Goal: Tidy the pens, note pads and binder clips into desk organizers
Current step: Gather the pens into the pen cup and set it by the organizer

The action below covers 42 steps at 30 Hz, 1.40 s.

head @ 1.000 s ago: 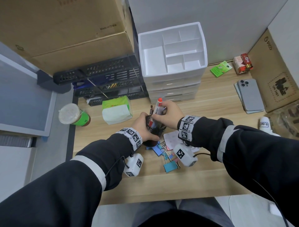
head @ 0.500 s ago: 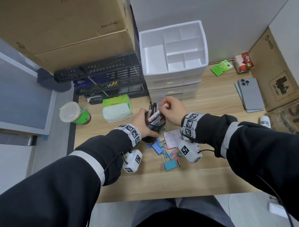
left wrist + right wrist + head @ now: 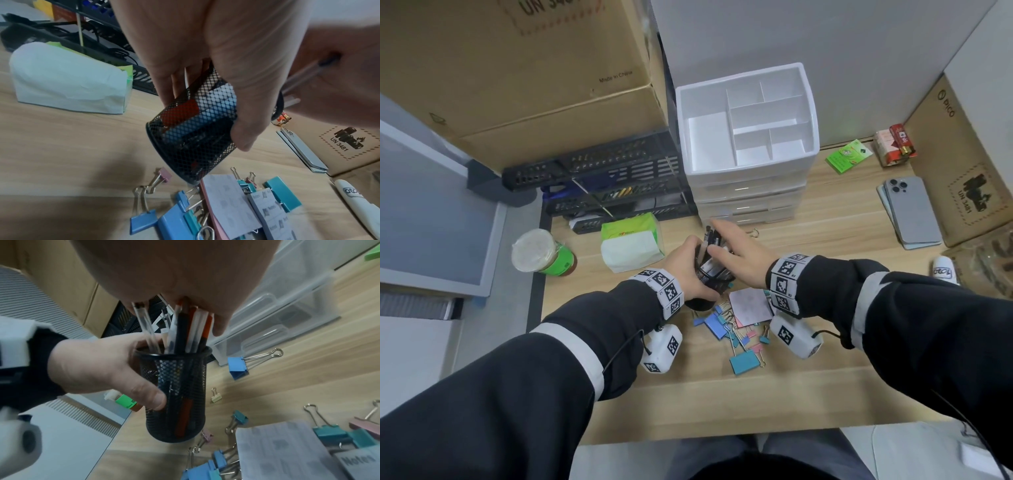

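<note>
My left hand (image 3: 690, 270) is wrapped around the black mesh pen cup (image 3: 176, 395), thumb on the near wall and fingers curled round the far side. The cup is lifted off the wooden desk (image 3: 825, 387) and tilted, its open mouth pointing up and away from me toward the white drawer organizer (image 3: 748, 137), its base hanging just above the clutter. I see the pens (image 3: 185, 327) standing in it with their long axes running along the cup's axis, tips fanning slightly out of the rim; a red-and-white marker shows through the mesh in the left wrist view.

My right hand (image 3: 743, 253) lies flat over the pen tops, fingers straight and spread, palm touching their upper ends and gripping nothing.

Below the cup I have the binder clips (image 3: 726, 332) scattered on the desk, blue, teal and pink, most lying flat with wire handles splayed. One blue clip (image 3: 238, 368) sits apart, just beside the organizer's bottom drawer. Among the clips lie the note pads (image 3: 230, 206), a pink-edged one with its long side running away from me and a smaller one printed "Notes" just beside it.

The organizer's top tray stands with its compartments facing up, behind the cup.
</note>
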{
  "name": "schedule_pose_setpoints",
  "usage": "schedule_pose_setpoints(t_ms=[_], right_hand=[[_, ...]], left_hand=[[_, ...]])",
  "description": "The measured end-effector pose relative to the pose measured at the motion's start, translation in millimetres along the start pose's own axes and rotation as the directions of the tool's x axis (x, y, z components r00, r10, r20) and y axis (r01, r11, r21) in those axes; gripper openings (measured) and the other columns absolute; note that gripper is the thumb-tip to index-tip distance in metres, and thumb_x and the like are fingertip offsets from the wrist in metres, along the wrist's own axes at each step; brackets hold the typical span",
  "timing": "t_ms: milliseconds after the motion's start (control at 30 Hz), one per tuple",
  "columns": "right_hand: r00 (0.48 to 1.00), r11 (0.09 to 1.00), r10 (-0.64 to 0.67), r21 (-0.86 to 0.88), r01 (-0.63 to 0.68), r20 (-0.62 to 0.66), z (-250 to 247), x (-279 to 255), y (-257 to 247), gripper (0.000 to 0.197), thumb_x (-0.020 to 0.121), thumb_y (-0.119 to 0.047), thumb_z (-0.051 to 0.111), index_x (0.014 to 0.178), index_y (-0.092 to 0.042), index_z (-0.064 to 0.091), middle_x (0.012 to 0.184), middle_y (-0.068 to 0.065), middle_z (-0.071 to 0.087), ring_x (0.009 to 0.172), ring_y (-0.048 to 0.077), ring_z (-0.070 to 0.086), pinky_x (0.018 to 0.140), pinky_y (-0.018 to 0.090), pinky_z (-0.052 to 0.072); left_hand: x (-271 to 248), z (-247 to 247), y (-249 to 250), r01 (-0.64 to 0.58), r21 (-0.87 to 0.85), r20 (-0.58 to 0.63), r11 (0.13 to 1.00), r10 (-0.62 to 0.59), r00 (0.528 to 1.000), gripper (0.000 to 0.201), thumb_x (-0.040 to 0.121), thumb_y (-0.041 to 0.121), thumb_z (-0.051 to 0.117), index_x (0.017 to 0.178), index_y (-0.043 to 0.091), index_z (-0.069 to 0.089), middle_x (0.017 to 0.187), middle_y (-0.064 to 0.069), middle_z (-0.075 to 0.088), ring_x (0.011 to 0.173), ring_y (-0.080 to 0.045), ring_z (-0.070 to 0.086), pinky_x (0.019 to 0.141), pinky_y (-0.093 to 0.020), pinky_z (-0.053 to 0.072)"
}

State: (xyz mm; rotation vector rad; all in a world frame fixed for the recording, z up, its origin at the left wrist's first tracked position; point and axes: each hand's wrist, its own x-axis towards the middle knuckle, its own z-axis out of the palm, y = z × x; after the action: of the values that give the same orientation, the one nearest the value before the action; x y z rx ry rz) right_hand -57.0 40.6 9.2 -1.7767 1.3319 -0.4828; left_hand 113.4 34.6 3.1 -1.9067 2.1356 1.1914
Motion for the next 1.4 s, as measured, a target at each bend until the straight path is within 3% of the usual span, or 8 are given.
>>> schedule_pose_setpoints(t_ms=[200,333,467,567,767,900,1033,1400], right_hand=[[0.999,0.999,-0.031,-0.038,0.032,0.034,3,3,7,0.057,0.103,-0.031,0.042,0.154,-0.012,0.027,0.154,0.010,0.035,0.140,0.020,0.036,0.115,0.039,0.030],[0.986,0.985,0.084,0.164,-0.060,-0.143,-9,5,7,0.052,0.102,-0.037,0.042,0.150,-0.018,0.037,0.149,0.003,0.045,0.133,0.015,0.043,0.113,0.038,0.034],[0.860,0.671,0.485,0.698,-0.250,-0.157,-28,14,17,0.056,0.098,-0.053,0.036,0.142,-0.020,0.044,0.137,0.000,0.055,0.122,0.017,0.055,0.111,0.043,0.039],[0.777,0.452,0.629,0.830,-0.327,-0.036,-44,9,33,0.048,0.103,-0.042,0.033,0.138,-0.012,0.046,0.119,0.008,0.062,0.098,0.023,0.065,0.087,0.036,0.048],[0.825,0.696,0.549,0.474,-0.540,0.135,-34,-28,63,0.056,0.086,0.005,0.061,0.136,-0.012,0.045,0.113,0.007,0.067,0.079,0.022,0.067,0.072,0.039,0.054],[0.894,0.854,0.383,0.281,-0.439,0.233,-25,-39,53,0.053,0.078,-0.002,0.073,0.123,-0.021,0.050,0.110,0.001,0.066,0.080,0.016,0.066,0.079,0.036,0.056],[0.941,0.853,0.271,0.404,-0.332,0.201,-30,-42,38,0.043,0.070,-0.007,0.086,0.099,-0.029,0.064,0.092,-0.014,0.072,0.079,-0.010,0.067,0.073,0.005,0.050],[0.961,0.812,0.260,0.516,-0.273,0.099,-50,-50,43,0.038,0.071,0.006,0.082,0.095,-0.020,0.068,0.088,-0.007,0.073,0.077,-0.005,0.069,0.067,0.008,0.050]], left_hand=[[0,8,7,-0.011,-0.026,-0.005,1.000,0.011,1.000,0.083,0.048,0.032,0.098,0.107,0.020,0.041,0.086,0.012,0.051,0.075,-0.009,0.052,0.059,-0.023,0.039],[1,7,15,-0.027,-0.076,-0.026,0.997,0.025,0.999,0.085,0.049,0.031,0.097,0.115,0.021,0.044,0.097,0.010,0.059,0.088,-0.014,0.061,0.076,-0.028,0.051],[3,3,17,-0.033,-0.087,-0.048,0.996,0.029,0.998,0.088,0.047,0.032,0.098,0.116,0.023,0.043,0.101,0.009,0.059,0.093,-0.016,0.062,0.083,-0.033,0.053],[3,2,13,-0.025,-0.100,-0.050,0.995,0.020,0.999,0.088,0.048,0.032,0.098,0.116,0.025,0.041,0.099,0.012,0.057,0.092,-0.014,0.061,0.082,-0.031,0.053],[4,4,16,-0.029,-0.128,-0.058,0.991,0.022,0.998,0.083,0.051,0.030,0.097,0.112,0.025,0.043,0.096,0.014,0.056,0.082,-0.004,0.058,0.067,-0.021,0.046],[8,11,26,-0.058,-0.160,-0.046,0.985,0.051,0.998,0.089,0.047,0.032,0.097,0.119,0.023,0.046,0.102,0.010,0.061,0.092,-0.012,0.064,0.082,-0.031,0.055],[11,17,38,-0.098,-0.203,-0.028,0.974,0.095,0.995,0.091,0.044,0.040,0.096,0.119,0.021,0.049,0.106,0.006,0.064,0.096,-0.012,0.065,0.088,-0.036,0.056],[23,22,66,-0.154,-0.160,0.056,0.975,0.165,0.985,0.093,0.050,0.030,0.098,0.127,0.017,0.047,0.107,0.009,0.060,0.099,-0.010,0.062,0.088,-0.027,0.053]])
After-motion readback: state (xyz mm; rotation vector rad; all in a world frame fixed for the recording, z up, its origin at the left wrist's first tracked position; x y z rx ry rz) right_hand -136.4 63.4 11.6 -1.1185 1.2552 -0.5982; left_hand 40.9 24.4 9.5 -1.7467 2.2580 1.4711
